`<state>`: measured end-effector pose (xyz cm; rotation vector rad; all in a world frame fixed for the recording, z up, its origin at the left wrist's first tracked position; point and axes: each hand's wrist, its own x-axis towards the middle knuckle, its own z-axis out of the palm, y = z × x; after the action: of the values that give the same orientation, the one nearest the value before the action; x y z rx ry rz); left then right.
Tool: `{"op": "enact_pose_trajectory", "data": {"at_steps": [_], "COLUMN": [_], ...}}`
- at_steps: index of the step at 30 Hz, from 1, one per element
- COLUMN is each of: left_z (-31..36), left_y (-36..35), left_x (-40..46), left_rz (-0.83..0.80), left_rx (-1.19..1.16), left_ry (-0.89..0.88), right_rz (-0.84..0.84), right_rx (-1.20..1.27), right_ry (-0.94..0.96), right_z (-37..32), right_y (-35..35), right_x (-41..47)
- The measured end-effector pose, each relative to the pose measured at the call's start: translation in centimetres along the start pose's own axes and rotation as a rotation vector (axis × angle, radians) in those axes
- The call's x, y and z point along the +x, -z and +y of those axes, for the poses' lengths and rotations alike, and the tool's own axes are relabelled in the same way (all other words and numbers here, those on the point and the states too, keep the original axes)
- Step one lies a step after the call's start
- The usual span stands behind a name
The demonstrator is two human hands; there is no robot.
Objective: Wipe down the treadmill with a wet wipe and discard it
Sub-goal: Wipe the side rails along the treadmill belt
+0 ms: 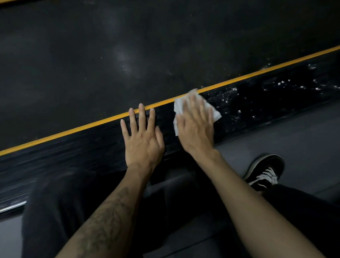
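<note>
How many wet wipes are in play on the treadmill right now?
1. The single white wet wipe lies flat under the right hand on the black side rail, just below the yellow stripe. A second could be hidden beneath it.

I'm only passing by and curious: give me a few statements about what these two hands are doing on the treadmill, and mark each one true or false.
1. The right hand presses a crumpled white wet wipe onto the ribbed black side rail. True.
2. The left hand holds a second wipe. False: it lies flat on the rail, its fingers spread, holding nothing.
3. A thin yellow stripe runs between the rail and the wide dark running belt. True.
4. The wipe lies in the middle of the belt. False: it is on the rail, at the stripe.
5. Shiny specks show on the rail to the right of the wipe. True.
</note>
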<state>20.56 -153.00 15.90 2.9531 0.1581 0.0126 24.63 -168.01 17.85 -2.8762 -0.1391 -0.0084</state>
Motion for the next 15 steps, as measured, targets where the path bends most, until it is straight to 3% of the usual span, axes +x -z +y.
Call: {"op": "enact_pose_trajectory", "data": {"at_steps": [4,7,10,15], "left_z": [0.0,0.1,0.1,0.2], "left_y": [0.0,0.1,0.2,0.2], "left_x": [0.0,0.0,0.0,0.0], "left_rz": [-0.017,-0.010,-0.015,-0.025], "left_rx": [-0.015,-0.009,-0.021,-0.030], "left_ry": [0.000,-0.001,-0.001,0.004], "right_rz": [-0.068,-0.019,0.002,-0.077], "right_rx": [-0.049,-0.068,-0.022,-0.078], "right_ry": [0.337,0.166,-0.018,0.315], "right_z": [0.3,3.2,1.9,0.9], "right_y": [-0.4,0.1,0.4,0.1], "right_x": [-1.2,0.8,1.1,-0.8]}}
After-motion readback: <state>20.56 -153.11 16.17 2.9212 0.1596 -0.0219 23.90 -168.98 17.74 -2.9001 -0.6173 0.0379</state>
